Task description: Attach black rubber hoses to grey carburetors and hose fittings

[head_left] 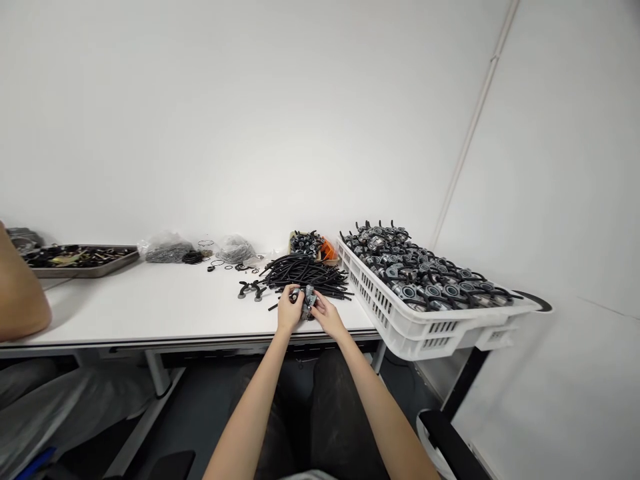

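Observation:
A grey metal carburetor [309, 297] is held between my two hands just above the front edge of the white table. My left hand [289, 311] grips its left side with bent fingers. On the other side, the fingers of my right hand [326, 315] close around it. Just behind my hands lies a loose pile of black rubber hoses [305, 272]. Two short black curved pieces with grey round ends [243, 290] rest left of the pile. Exactly where each fingertip touches the carburetor is too small to make out.
At right stands a white plastic basket [395, 327] heaped with carburetors and black hoses. Behind the hose pile is a bin of small metal parts with an orange piece [328, 250]. Plastic bags [167, 248], rings and a metal tray [95, 268] line the back. A person's arm [20, 293] rests far left.

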`<action>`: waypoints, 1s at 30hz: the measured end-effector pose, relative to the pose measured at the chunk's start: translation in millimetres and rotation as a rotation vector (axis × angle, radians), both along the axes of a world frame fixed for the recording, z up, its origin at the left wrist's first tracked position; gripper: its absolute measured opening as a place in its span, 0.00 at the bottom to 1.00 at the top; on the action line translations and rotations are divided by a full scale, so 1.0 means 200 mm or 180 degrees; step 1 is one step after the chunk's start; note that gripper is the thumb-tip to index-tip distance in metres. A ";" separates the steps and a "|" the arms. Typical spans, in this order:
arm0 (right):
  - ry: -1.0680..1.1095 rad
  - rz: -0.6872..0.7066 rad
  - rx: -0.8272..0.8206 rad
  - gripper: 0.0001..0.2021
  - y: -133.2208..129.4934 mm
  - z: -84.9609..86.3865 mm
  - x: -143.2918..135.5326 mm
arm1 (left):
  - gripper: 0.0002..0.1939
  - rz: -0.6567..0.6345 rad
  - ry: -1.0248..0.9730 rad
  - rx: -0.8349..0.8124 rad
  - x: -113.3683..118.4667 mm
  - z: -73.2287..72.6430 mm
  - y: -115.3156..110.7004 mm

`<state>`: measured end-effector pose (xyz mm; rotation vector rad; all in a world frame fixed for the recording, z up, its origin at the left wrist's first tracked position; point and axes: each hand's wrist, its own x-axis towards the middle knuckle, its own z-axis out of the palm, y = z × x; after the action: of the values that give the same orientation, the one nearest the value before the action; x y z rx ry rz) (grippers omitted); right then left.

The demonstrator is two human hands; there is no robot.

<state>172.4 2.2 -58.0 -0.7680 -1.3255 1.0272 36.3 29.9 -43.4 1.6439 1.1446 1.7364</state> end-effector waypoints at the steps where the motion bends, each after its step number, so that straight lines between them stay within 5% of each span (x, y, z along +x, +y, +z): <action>1: -0.0005 -0.0010 0.0016 0.33 0.00 0.00 0.00 | 0.16 -0.0020 -0.0027 -0.0012 0.00 0.00 0.00; 11: 0.0105 -0.0201 -0.0005 0.27 0.00 0.01 0.01 | 0.17 -0.0441 -0.0607 -0.0411 -0.02 0.00 0.04; 23: 0.0338 -0.0391 -0.0261 0.27 0.01 0.02 0.01 | 0.18 -0.1766 -0.1729 -0.1726 -0.09 0.06 -0.02; 30: 0.0207 -0.0120 0.0129 0.29 0.01 0.21 0.01 | 0.18 -0.2183 -0.1956 -0.2200 -0.10 0.10 -0.07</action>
<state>174.9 4.4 -16.1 -0.7208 -1.2679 0.9847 15.7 16.8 -23.8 0.8295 0.6465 1.0843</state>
